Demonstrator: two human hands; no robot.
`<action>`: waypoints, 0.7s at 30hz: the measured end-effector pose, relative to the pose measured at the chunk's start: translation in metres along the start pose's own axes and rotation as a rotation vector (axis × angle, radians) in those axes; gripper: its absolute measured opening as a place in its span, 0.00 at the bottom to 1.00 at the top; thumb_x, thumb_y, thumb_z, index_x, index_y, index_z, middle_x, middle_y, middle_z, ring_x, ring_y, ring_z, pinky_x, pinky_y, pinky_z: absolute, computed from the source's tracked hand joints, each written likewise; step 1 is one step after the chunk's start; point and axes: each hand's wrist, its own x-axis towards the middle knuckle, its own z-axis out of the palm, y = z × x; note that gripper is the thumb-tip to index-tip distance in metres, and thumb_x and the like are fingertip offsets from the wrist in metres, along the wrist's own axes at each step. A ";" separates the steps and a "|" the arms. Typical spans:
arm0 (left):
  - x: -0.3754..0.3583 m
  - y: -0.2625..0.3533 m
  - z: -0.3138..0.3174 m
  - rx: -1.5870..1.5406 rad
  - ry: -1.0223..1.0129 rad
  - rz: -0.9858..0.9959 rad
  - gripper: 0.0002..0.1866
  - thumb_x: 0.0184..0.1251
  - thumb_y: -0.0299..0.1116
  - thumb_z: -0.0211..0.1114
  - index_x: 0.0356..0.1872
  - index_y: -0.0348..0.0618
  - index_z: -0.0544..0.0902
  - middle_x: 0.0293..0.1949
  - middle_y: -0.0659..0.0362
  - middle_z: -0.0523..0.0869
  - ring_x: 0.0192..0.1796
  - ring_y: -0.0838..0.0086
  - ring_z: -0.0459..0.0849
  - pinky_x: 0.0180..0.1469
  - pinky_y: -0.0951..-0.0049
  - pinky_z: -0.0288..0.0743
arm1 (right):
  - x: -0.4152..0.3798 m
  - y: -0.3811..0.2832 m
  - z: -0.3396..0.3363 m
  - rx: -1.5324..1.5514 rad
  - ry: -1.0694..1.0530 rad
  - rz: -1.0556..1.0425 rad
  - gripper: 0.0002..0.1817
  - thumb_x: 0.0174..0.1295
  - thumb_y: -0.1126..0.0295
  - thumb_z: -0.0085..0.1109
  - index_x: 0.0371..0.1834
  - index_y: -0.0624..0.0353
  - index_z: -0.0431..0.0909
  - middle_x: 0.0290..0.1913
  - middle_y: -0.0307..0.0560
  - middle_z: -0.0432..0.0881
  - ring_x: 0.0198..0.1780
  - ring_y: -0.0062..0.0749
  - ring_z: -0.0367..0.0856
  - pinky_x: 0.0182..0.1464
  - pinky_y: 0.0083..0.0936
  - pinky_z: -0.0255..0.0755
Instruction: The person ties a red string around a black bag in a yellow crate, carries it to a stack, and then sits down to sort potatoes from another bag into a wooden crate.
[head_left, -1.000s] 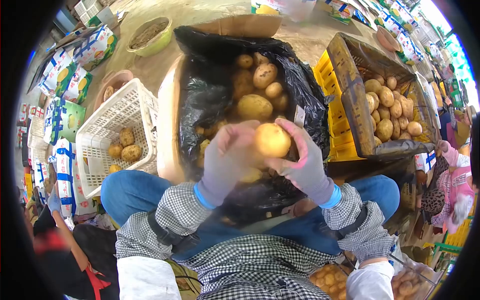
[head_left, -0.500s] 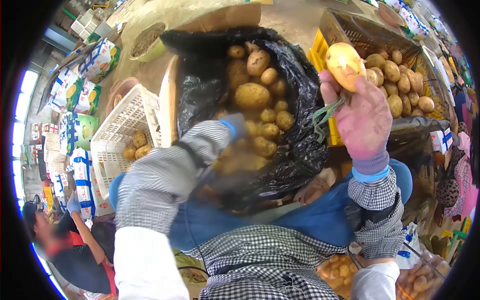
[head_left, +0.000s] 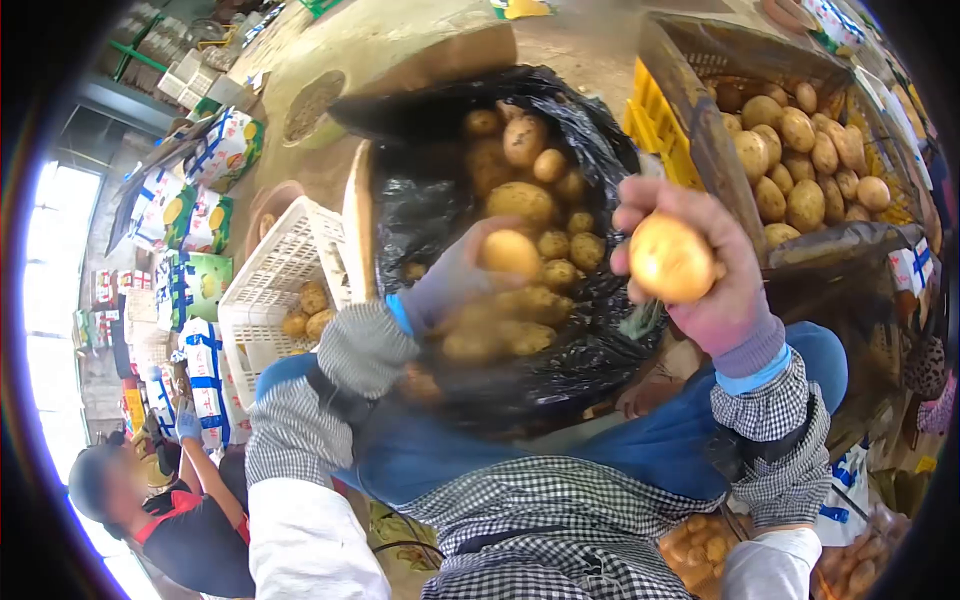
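My right hand (head_left: 715,285), in a pink-grey glove, grips a round yellow potato (head_left: 670,258) in the air between the black bag and the crate on the right. My left hand (head_left: 452,282), gloved too, is closed around a smaller potato (head_left: 510,252) just above the pile inside the black plastic bag (head_left: 420,210). The bag lines a cardboard box (head_left: 357,220) and holds several potatoes. It stands right in front of my knees.
A dark crate (head_left: 700,130) of potatoes stands at the right on a yellow crate (head_left: 655,125). A white plastic basket (head_left: 275,275) with a few potatoes sits at the left. Printed cartons (head_left: 190,215) are stacked beyond it. Another person (head_left: 170,500) crouches at lower left.
My right hand has come down and inward from beside the crate, still holding its potato. My left hand has lifted a smaller potato out of the bag's pile.
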 end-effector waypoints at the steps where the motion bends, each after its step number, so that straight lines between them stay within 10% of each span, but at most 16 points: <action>1: -0.014 0.004 0.006 -0.038 0.027 0.032 0.35 0.63 0.27 0.69 0.69 0.47 0.62 0.58 0.57 0.76 0.60 0.71 0.76 0.60 0.66 0.75 | 0.002 0.002 0.008 -0.083 0.043 0.154 0.20 0.68 0.65 0.54 0.61 0.57 0.73 0.56 0.53 0.77 0.47 0.36 0.83 0.41 0.26 0.83; 5: -0.040 0.005 0.030 -0.531 0.002 0.170 0.27 0.76 0.49 0.52 0.68 0.49 0.63 0.56 0.61 0.78 0.57 0.75 0.78 0.46 0.77 0.78 | 0.002 0.052 0.012 -0.439 -0.014 0.332 0.29 0.63 0.61 0.62 0.64 0.65 0.71 0.53 0.47 0.79 0.53 0.30 0.80 0.53 0.20 0.74; 8: -0.042 -0.004 0.023 -0.812 -0.172 0.089 0.25 0.72 0.41 0.60 0.64 0.43 0.65 0.53 0.59 0.78 0.55 0.69 0.78 0.55 0.65 0.75 | 0.003 0.080 0.034 -0.828 -0.018 0.090 0.34 0.57 0.59 0.69 0.64 0.65 0.70 0.59 0.52 0.77 0.61 0.37 0.77 0.61 0.26 0.70; 14: -0.049 -0.004 0.025 0.331 0.045 0.213 0.24 0.69 0.36 0.63 0.61 0.38 0.67 0.53 0.53 0.76 0.58 0.61 0.75 0.58 0.69 0.73 | 0.002 0.087 0.036 -1.192 -0.112 -0.102 0.38 0.50 0.55 0.73 0.62 0.62 0.71 0.59 0.57 0.77 0.65 0.47 0.74 0.64 0.33 0.68; 17: -0.042 -0.028 0.037 0.346 0.397 0.460 0.24 0.63 0.33 0.67 0.57 0.36 0.70 0.53 0.49 0.75 0.56 0.60 0.76 0.54 0.68 0.75 | 0.001 0.090 0.038 -1.222 -0.121 -0.065 0.37 0.49 0.55 0.74 0.61 0.60 0.73 0.59 0.57 0.78 0.64 0.49 0.74 0.63 0.33 0.69; 20: -0.050 -0.017 0.038 -0.136 0.176 0.145 0.28 0.57 0.32 0.71 0.57 0.36 0.70 0.52 0.47 0.76 0.51 0.56 0.80 0.52 0.64 0.77 | 0.002 0.089 0.039 -1.184 -0.138 -0.003 0.36 0.47 0.55 0.74 0.60 0.60 0.74 0.59 0.57 0.77 0.63 0.50 0.75 0.63 0.34 0.70; 21: -0.046 -0.028 0.034 0.120 0.218 0.346 0.29 0.55 0.32 0.72 0.56 0.36 0.70 0.50 0.47 0.77 0.49 0.55 0.80 0.51 0.64 0.77 | 0.003 0.088 0.040 -1.165 -0.144 0.018 0.36 0.47 0.56 0.74 0.59 0.60 0.74 0.59 0.57 0.77 0.63 0.50 0.75 0.63 0.34 0.70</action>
